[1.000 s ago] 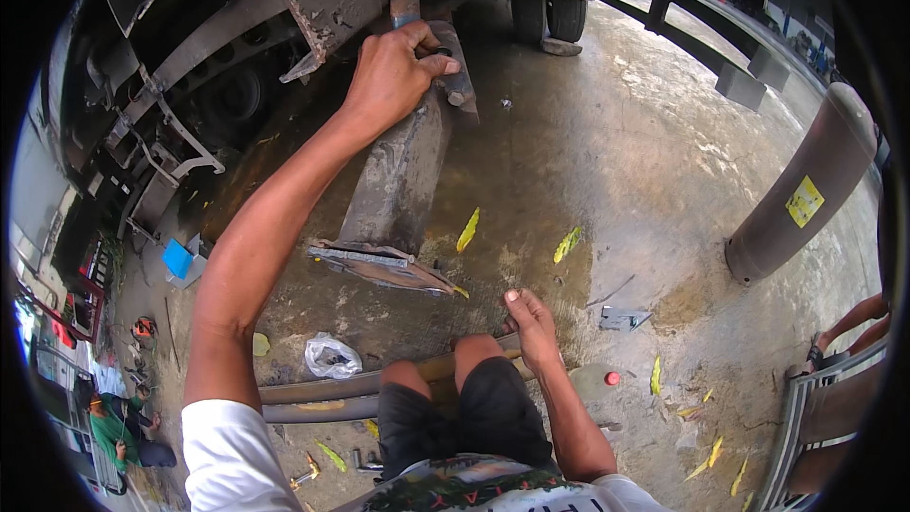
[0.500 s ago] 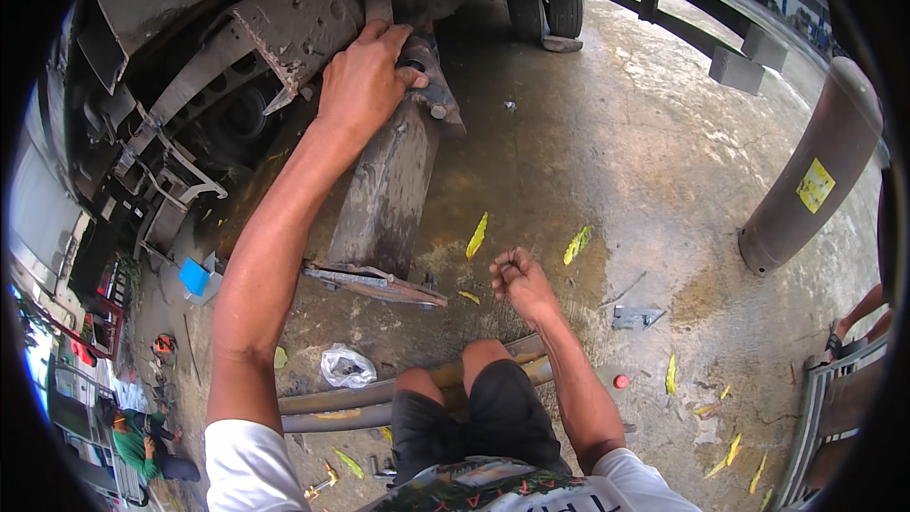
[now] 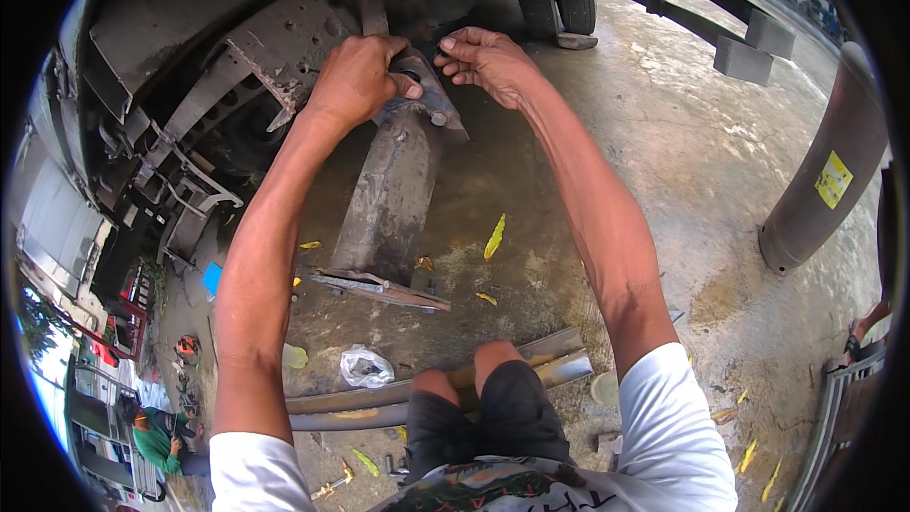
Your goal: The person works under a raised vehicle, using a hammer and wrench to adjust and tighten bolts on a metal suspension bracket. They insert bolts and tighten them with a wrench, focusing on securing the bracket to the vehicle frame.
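Observation:
A rusty, square steel leg (image 3: 387, 199) stands under the vehicle, with a worn foot plate (image 3: 379, 291) at its lower end. At its top is a grey metal bracket (image 3: 438, 100) with a round pin end showing. My left hand (image 3: 355, 83) is closed around the bracket's upper part, thumb on its near face and fingertips partly hidden behind. Just right of the bracket, my right hand (image 3: 491, 64) is raised with thumb and fingers pinched together. A small dark bit shows at its fingertips, too small to name.
Overhead is the vehicle's dark underbody (image 3: 218, 38), with a wheel (image 3: 574, 11) farther back. Curved metal strips (image 3: 351, 412) lie by my knees near a plastic bag (image 3: 367, 367). A brown cylinder (image 3: 815, 180) stands at right. Another person in green (image 3: 156, 441) is at far left.
My right hand has risen from above my knees to beside the bracket, its fingers pinched. My left hand stays on the bracket. The view has shifted slightly.

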Demonstrator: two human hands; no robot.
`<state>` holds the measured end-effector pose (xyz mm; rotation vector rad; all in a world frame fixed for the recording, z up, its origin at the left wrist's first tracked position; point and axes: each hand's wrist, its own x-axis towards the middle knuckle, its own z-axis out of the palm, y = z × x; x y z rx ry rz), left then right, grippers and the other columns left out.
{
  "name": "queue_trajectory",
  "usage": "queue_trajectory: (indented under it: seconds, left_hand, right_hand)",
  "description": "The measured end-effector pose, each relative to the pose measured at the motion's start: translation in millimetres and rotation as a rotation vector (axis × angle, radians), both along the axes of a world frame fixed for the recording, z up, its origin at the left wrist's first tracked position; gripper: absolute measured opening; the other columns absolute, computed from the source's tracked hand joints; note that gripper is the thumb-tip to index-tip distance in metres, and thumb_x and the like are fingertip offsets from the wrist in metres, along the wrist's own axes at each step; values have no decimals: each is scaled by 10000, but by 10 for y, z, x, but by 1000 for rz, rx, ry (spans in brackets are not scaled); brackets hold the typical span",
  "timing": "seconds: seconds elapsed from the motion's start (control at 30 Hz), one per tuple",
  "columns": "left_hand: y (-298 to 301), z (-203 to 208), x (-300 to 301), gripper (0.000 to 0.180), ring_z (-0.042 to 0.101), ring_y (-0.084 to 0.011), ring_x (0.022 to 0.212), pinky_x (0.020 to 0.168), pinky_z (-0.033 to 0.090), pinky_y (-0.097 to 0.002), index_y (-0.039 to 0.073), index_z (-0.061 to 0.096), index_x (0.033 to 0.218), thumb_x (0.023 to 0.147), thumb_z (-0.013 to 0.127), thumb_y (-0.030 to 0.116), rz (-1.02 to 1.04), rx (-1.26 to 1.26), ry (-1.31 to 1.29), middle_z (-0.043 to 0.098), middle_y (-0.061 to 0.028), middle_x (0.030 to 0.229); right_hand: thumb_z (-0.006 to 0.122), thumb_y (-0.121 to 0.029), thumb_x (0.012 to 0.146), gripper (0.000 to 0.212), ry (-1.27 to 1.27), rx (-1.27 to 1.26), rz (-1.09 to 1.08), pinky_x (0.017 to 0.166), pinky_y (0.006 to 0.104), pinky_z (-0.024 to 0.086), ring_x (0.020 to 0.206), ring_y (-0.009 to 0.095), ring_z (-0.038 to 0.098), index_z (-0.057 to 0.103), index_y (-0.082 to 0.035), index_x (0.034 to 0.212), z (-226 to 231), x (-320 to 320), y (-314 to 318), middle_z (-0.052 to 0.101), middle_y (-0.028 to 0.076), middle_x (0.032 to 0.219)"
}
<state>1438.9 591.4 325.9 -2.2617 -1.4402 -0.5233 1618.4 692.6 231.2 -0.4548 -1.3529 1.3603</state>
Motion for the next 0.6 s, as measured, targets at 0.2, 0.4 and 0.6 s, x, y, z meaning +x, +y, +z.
queue_trajectory:
  seconds: [0.2,0.4,0.6]
  left_hand:
    - [2,25,-25,522,690,-426,982,857,546,-489,65,733,1178,707,887,230,-20,-16,22,719,-238,977]
    - [-34,79,-23,505,688,-426,987,854,540,-479,45,735,1159,705,879,212,-17,-58,38,714,-243,975]
    - [-110,89,57,509,684,-445,965,823,538,-464,11,727,1150,691,876,172,-15,-60,28,694,-271,972]
  right_hand:
    - [707,-186,984,188,5,-15,254,742,275,556,829,118,662,680,-32,1088,66,-278,193,708,44,947]
    - [680,-166,996,212,53,-16,453,883,320,562,971,157,683,659,-18,1146,48,-231,268,710,65,1070]
    - [679,-193,996,276,56,17,579,963,354,561,1041,187,689,649,-4,1194,63,-187,407,705,92,1144]
